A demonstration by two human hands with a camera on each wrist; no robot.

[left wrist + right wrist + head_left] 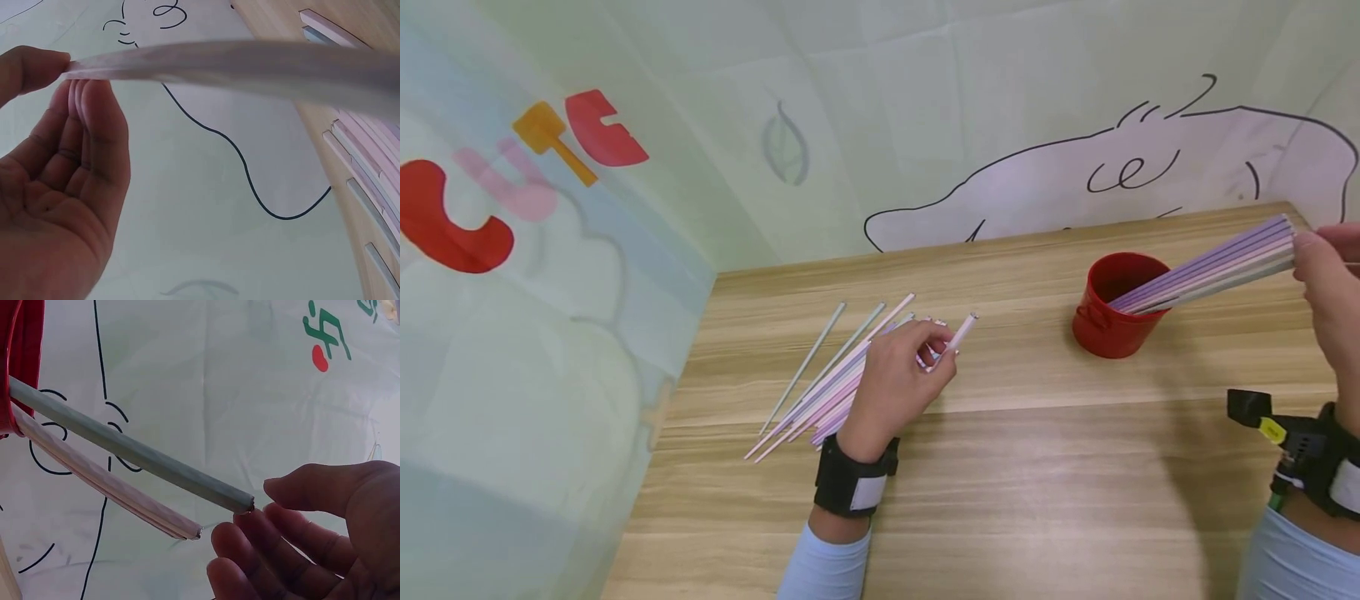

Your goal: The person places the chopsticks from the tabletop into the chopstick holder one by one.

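Pinching a slim, pale pink stick (964, 331) is the left grip (901, 375); the right grip (1331, 300) is parted.

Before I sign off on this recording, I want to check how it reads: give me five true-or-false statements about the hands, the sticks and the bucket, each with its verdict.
1. The left hand pinches a pale stick. True.
2. The bundled sticks in the red bucket slant out toward the right hand. True.
3. The red bucket lies on its side. False: it stands upright on the table.
4. The right hand grips the red bucket by its rim. False: its fingers are at the outer ends of the bundled sticks.
5. In the head view, loose sticks lie to the left of the red bucket. True.
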